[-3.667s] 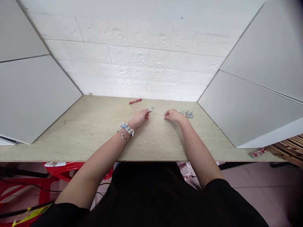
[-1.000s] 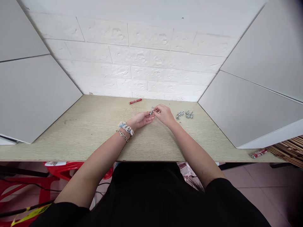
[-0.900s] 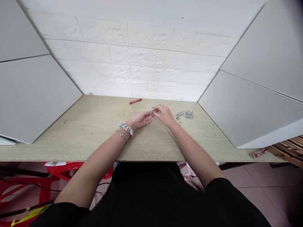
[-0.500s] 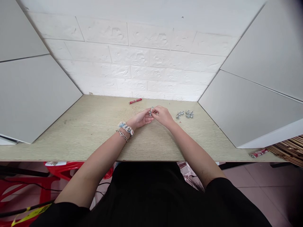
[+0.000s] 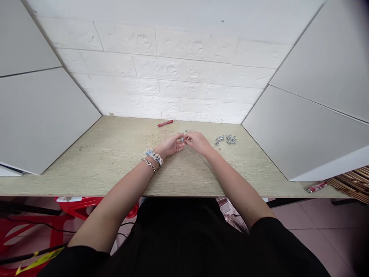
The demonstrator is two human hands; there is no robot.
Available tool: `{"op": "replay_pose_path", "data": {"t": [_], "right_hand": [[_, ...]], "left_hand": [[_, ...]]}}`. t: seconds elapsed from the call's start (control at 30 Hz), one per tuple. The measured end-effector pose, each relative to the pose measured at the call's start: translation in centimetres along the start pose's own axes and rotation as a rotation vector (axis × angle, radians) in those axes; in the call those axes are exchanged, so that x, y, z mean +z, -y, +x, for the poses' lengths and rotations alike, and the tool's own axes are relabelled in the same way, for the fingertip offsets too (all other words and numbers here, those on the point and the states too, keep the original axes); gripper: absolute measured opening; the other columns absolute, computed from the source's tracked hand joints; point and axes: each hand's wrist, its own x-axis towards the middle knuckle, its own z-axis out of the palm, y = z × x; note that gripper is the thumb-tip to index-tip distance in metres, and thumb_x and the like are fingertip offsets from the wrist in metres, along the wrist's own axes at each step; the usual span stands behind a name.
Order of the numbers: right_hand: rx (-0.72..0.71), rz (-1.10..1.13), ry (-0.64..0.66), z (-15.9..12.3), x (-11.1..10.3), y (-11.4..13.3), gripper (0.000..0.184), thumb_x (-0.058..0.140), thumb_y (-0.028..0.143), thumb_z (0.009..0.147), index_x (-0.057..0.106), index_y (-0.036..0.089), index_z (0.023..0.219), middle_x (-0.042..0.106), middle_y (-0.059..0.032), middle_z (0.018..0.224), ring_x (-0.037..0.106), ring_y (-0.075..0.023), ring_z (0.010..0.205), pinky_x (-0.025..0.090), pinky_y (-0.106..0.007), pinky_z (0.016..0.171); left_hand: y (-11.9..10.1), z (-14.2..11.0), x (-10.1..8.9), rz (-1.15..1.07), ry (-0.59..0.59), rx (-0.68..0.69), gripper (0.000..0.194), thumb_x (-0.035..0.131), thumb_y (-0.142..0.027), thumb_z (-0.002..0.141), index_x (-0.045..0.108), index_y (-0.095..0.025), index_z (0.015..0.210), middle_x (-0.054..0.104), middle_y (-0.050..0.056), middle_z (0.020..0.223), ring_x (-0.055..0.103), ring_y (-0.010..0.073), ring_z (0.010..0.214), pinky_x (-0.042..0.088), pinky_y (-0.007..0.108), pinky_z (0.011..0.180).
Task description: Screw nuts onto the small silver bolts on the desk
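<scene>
Above the tabletop my two hands meet around a small silver bolt [image 5: 182,138]. My left hand [image 5: 170,145] lies palm up, with the bolt held between its thumb and fingers. From the other side my right hand [image 5: 198,142] is closed in a pinch, its thumb and index fingertips at the bolt. Whether a nut or washer sits on the bolt is too small to tell. Just behind my right fingers is a small metal piece [image 5: 186,130], perhaps a nut. Right of my hands, several silver bolts with wide heads or washers [image 5: 231,139] lie in two clusters.
A red marker-like tube [image 5: 165,123] lies near the white brick-pattern wall [image 5: 170,69]. Grey panels [image 5: 49,119] flank the wooden tabletop [image 5: 115,169]. At the front right corner are another red tube [image 5: 316,187] and a woven brown item [image 5: 351,182].
The bolt has shifted slightly in the fingers, and my right hand has dipped a little closer to my left. The loose bolts have not moved.
</scene>
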Motion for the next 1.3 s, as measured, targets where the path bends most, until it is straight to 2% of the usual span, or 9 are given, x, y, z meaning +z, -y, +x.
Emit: {"op": "replay_pose_path", "data": {"t": [0.17, 0.4, 0.53, 0.77, 1.03, 1.3], "right_hand": [[0.016, -0.068, 0.025, 0.0, -0.2, 0.1, 0.013, 0.049, 0.016, 0.08, 0.062, 0.018, 0.083, 0.061, -0.003, 0.088, 0.053, -0.0129, 0.076, 0.037, -0.024, 0.069], [-0.034, -0.36, 0.094, -0.3, -0.5, 0.8, 0.022, 0.043, 0.023, 0.088, 0.064, 0.018, 0.086, 0.061, -0.0056, 0.091, 0.053, -0.0143, 0.08, 0.032, -0.025, 0.064], [-0.06, -0.453, 0.125, -0.3, -0.7, 1.4, 0.027, 0.038, 0.028, 0.092, 0.063, 0.017, 0.09, 0.061, -0.0068, 0.09, 0.053, -0.0144, 0.079, 0.03, -0.025, 0.062], [-0.074, -0.498, 0.129, -0.3, -0.9, 1.4, 0.027, 0.039, 0.029, 0.092, 0.063, 0.019, 0.089, 0.061, -0.0052, 0.089, 0.053, -0.0141, 0.077, 0.029, -0.025, 0.06], [-0.037, -0.494, 0.144, -0.4, -1.0, 1.5, 0.026, 0.039, 0.026, 0.091, 0.064, 0.019, 0.09, 0.062, -0.0052, 0.09, 0.054, -0.014, 0.077, 0.03, -0.025, 0.061], [-0.049, -0.497, 0.04, -0.4, -0.7, 1.0, 0.029, 0.035, 0.025, 0.092, 0.064, 0.018, 0.091, 0.062, -0.0057, 0.09, 0.054, -0.0143, 0.078, 0.03, -0.026, 0.064]], "left_hand": [[-0.2, -0.2, 0.2, 0.008, -0.021, -0.02, 0.024, 0.042, -0.026, 0.09, 0.057, -0.013, 0.077, 0.06, 0.0, 0.058, 0.058, 0.0064, 0.048, 0.046, 0.015, 0.05], [-0.3, -0.3, 0.3, 0.057, -0.052, -0.027, 0.025, 0.04, -0.03, 0.09, 0.052, -0.013, 0.076, 0.062, 0.002, 0.061, 0.049, 0.0043, 0.038, 0.043, 0.015, 0.043], [-0.2, 0.0, 0.0, 0.079, -0.03, -0.017, 0.024, 0.04, -0.032, 0.09, 0.051, -0.015, 0.077, 0.063, 0.002, 0.063, 0.047, 0.0049, 0.037, 0.043, 0.016, 0.043], [0.0, 0.4, -0.3, 0.123, 0.002, -0.006, 0.028, 0.039, -0.035, 0.089, 0.05, -0.015, 0.073, 0.056, 0.0, 0.056, 0.035, 0.0033, 0.032, 0.04, 0.017, 0.041], [-0.1, 0.2, -0.2, 0.129, 0.018, -0.002, 0.027, 0.039, -0.035, 0.089, 0.049, -0.016, 0.073, 0.047, -0.004, 0.052, 0.031, 0.0029, 0.032, 0.039, 0.017, 0.04], [-0.1, 0.2, -0.2, 0.149, 0.025, -0.007, 0.028, 0.039, -0.036, 0.088, 0.05, -0.016, 0.073, 0.047, -0.004, 0.052, 0.03, 0.003, 0.032, 0.041, 0.017, 0.042]]}}
